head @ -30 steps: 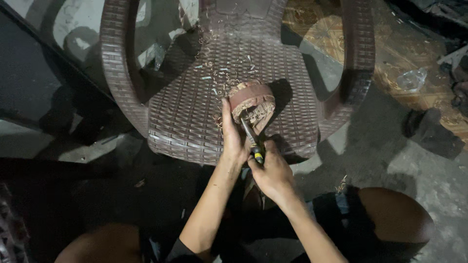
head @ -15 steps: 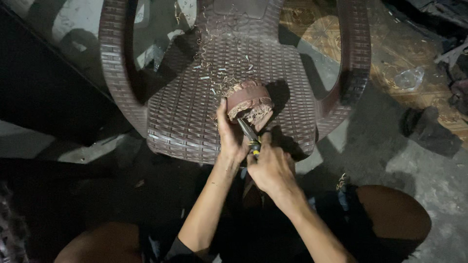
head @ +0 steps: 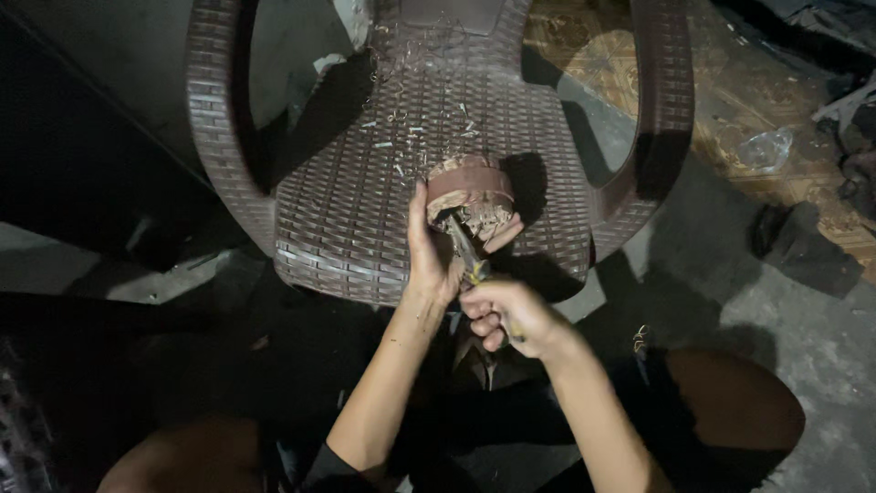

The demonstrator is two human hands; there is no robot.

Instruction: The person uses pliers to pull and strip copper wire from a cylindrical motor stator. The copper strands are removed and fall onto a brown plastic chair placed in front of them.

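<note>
Both hands are working close together at the chair's front edge. Left hand is gripping the round wooden piece, pressing it on the brown wicker-pattern chair seat for support. Right hand, closed around a chisel, is angling its blade into the wood, wrist bent; shavings are lying behind.

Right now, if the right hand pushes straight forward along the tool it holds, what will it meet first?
Most likely the wood piece on the chair. The right hand points its tool up into the rough cut side, beside the left hand that steadies it. Depth is hard to judge.
</note>
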